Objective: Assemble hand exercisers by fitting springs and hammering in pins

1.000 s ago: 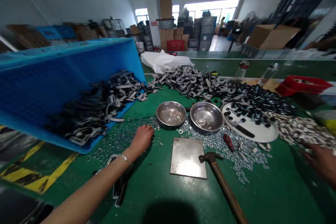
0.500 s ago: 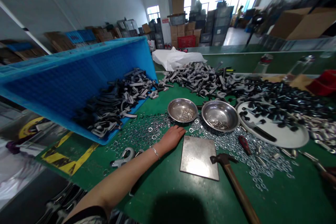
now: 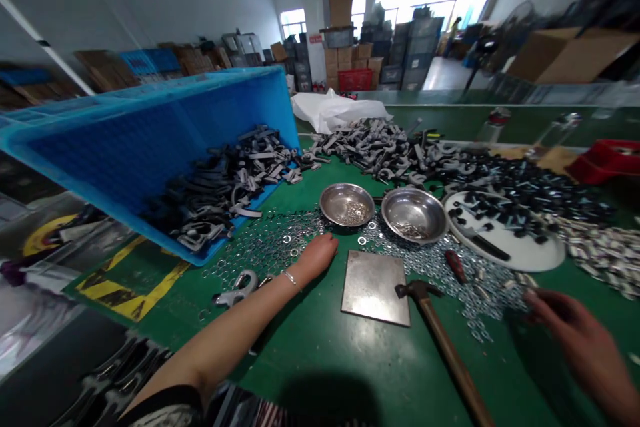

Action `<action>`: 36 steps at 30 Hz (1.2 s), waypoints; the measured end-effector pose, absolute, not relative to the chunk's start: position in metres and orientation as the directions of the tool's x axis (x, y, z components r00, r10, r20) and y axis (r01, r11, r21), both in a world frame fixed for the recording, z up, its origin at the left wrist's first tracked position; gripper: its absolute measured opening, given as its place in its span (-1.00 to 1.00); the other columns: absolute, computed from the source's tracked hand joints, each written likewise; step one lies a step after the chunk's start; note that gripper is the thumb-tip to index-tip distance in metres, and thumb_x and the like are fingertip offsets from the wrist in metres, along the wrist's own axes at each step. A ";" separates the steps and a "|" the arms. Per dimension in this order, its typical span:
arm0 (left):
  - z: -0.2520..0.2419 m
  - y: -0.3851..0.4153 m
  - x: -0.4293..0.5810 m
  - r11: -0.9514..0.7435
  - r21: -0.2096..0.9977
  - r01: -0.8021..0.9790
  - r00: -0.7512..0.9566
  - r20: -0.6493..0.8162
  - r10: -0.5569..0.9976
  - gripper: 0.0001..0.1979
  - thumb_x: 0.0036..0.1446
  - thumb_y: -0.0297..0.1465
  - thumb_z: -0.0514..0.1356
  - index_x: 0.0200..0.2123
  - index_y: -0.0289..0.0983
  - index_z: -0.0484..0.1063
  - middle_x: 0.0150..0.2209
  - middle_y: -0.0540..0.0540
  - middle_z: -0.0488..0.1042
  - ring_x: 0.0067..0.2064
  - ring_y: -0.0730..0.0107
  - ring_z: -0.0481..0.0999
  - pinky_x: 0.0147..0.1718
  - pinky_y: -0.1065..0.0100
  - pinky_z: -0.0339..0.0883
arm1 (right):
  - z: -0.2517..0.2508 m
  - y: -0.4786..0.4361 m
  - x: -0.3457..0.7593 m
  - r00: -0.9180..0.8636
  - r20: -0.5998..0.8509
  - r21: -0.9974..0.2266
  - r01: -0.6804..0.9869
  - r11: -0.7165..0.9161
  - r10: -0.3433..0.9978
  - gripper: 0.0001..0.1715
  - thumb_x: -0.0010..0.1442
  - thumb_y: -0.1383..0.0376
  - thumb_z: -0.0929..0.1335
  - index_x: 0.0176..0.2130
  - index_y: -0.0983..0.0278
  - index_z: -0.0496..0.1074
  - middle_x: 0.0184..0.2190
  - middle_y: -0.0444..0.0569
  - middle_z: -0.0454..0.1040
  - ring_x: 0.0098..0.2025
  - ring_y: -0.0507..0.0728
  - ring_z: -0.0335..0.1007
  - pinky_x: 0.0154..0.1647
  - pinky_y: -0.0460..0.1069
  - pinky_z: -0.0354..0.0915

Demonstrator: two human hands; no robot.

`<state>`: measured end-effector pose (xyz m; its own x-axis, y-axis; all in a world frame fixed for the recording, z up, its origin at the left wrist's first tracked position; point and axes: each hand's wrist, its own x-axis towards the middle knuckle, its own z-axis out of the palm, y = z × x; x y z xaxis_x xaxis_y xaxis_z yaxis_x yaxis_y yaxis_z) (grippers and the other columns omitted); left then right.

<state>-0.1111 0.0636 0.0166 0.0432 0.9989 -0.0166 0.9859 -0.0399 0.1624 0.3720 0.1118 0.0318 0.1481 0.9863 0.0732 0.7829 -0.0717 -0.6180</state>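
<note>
My left hand (image 3: 319, 256) is low over the green table, its fingers curled together just left of a square steel plate (image 3: 376, 288). Whatever may be inside those fingers is hidden. Loose metal washers (image 3: 265, 240) lie scattered around and behind it. At the right, my right hand (image 3: 575, 337) pinches thumb and fingers together beside small metal cylinders (image 3: 523, 280); what it grips is too blurred to name. A claw hammer (image 3: 445, 340) rests with its head against the plate's right edge. Two steel bowls, one with small rings (image 3: 347, 204), the other with small metal pins (image 3: 415, 215), stand behind the plate.
A blue crate (image 3: 200, 120) on its side holds grey and black clamp parts. More clamp parts (image 3: 380, 147) are heaped at the back. A white plate (image 3: 535, 257) carries black-headed screws. A red-handled tool (image 3: 455, 267) lies among washers. A clamp frame (image 3: 239, 288) sits beside my left forearm.
My left hand has drawn back a little to the left from the bowl, its fingers now more curled. My right hand has come in from the right edge toward the washers and metal cylinders.
</note>
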 end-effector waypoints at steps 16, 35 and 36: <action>0.018 -0.034 -0.048 0.221 0.972 -0.075 -0.017 -0.223 0.975 -0.65 0.12 -0.15 0.26 -0.23 -0.35 0.47 -0.45 -0.03 0.50 -0.53 0.47 0.46 -0.49 0.43 0.31 | 0.037 0.042 0.186 -0.641 -0.385 -0.759 -0.189 -0.623 0.664 -0.72 0.13 0.20 0.52 -0.18 0.25 0.49 -0.43 -0.17 0.36 -0.44 -0.03 0.25 -0.40 -0.11 0.29; 0.022 -0.054 0.012 0.215 0.877 -0.430 -0.078 -0.273 0.959 -0.64 0.01 -0.18 0.39 -0.23 -0.34 0.57 -0.32 -0.13 0.58 -0.28 0.34 0.54 -0.25 0.36 0.37 | 0.026 -0.002 0.174 -0.561 -0.368 -0.788 -0.236 -0.569 0.742 -0.69 0.09 0.17 0.53 -0.16 0.15 0.49 -0.34 -0.13 0.57 -0.34 0.06 0.50 -0.25 -0.05 0.42; 0.019 -0.055 0.013 0.207 0.880 -0.428 -0.096 -0.272 0.958 -0.64 0.00 -0.17 0.40 -0.24 -0.34 0.57 -0.31 -0.14 0.58 -0.28 0.33 0.55 -0.25 0.35 0.38 | 0.023 -0.003 0.175 -0.570 -0.416 -0.732 -0.252 -0.633 0.708 -0.66 0.06 0.18 0.55 -0.16 0.15 0.51 -0.29 -0.11 0.58 -0.31 0.07 0.52 -0.21 -0.04 0.45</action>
